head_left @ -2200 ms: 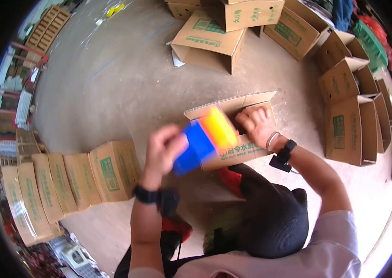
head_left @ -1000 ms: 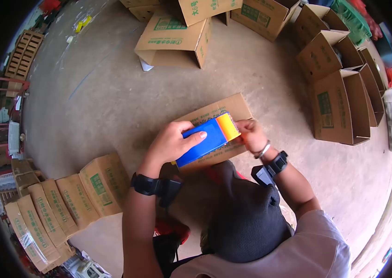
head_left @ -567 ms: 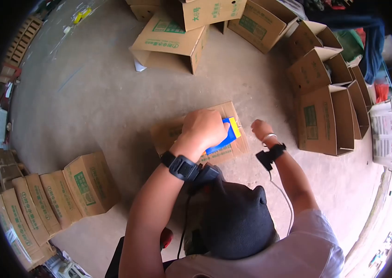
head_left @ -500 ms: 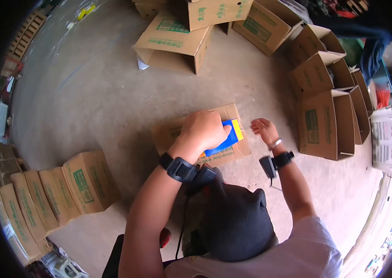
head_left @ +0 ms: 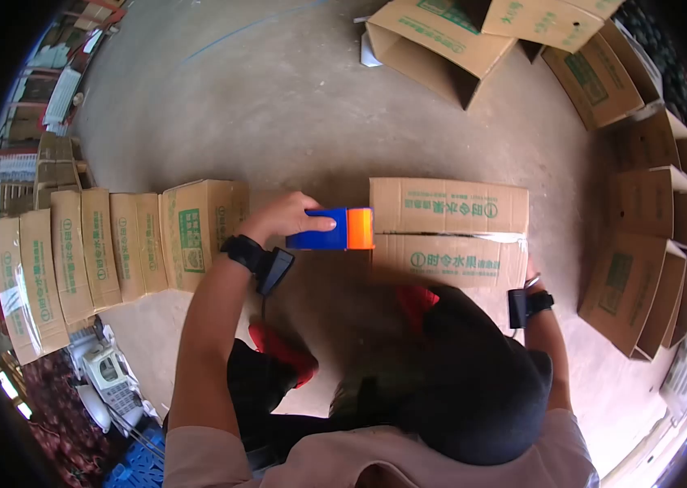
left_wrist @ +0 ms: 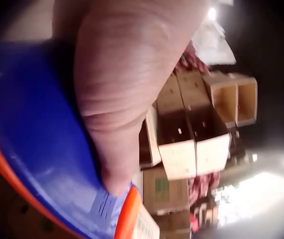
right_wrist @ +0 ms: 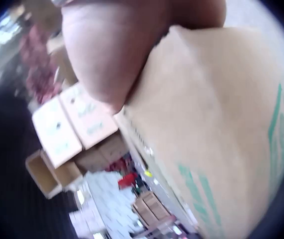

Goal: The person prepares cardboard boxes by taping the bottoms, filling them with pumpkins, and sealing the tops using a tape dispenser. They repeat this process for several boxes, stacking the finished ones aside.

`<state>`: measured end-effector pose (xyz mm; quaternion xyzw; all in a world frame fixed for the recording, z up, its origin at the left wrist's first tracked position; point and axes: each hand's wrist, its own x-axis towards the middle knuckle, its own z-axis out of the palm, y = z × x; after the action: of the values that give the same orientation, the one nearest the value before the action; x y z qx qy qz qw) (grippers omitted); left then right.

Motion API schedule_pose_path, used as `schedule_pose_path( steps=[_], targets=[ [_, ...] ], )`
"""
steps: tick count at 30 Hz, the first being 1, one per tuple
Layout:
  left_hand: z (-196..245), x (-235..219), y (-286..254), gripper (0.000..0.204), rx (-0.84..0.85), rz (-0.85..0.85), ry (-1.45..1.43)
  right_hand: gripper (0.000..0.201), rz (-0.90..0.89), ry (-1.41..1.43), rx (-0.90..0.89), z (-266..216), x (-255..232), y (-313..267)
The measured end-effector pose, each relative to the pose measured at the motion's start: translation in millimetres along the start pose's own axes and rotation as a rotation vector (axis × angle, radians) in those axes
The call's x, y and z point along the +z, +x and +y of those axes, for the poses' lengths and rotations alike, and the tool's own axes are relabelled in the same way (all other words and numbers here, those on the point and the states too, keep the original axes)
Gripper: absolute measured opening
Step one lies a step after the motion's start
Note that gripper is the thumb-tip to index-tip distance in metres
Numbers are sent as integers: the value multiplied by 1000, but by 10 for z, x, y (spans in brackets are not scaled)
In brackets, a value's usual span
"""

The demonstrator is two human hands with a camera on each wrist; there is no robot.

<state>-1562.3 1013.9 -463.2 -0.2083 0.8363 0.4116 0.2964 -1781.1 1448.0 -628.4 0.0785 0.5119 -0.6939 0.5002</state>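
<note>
My left hand [head_left: 282, 218] grips a blue packing tape dispenser [head_left: 317, 231], the thumb [left_wrist: 114, 134] lying along its blue side. The dispenser's orange front end is right at the left end of a brown carton [head_left: 451, 213]. That carton lies before me with its two flaps folded in and a narrow seam between them. Low at the carton's right end is my right hand [head_left: 532, 267], mostly hidden behind it in the head view. In the right wrist view that hand touches the carton [right_wrist: 206, 99] at a corner; its fingertips are largely out of sight.
A row of folded cartons [head_left: 136, 244] stands at the left. Several open cartons [head_left: 640, 268] line the right side, and more [head_left: 441, 45] stand at the back. A white appliance with buttons [head_left: 112, 374] lies at lower left. My red shoes [head_left: 282, 354] are beneath me.
The carton's flaps have come down. The dispenser has gone from over the carton to its left end. My right hand has moved from beside the dispenser to the carton's right end.
</note>
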Motion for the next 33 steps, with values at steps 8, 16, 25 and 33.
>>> schedule_pose_path(
  steps=[8,16,25,33],
  targets=[
    [-798,512,502,56,5,27,-147,50,41,-87,116,26,211,11],
    [-434,376,916,51,-115,-164,-870,46,137,-328,407,-435,130,-595],
    [97,680,1340,48,-187,-322,-839,26,-838,-2081,-794,-1109,2183,-666],
    [-653,873,1006,47,-177,-176,-1194,16,-1250,-2068,-880,-925,2183,317]
  ],
)
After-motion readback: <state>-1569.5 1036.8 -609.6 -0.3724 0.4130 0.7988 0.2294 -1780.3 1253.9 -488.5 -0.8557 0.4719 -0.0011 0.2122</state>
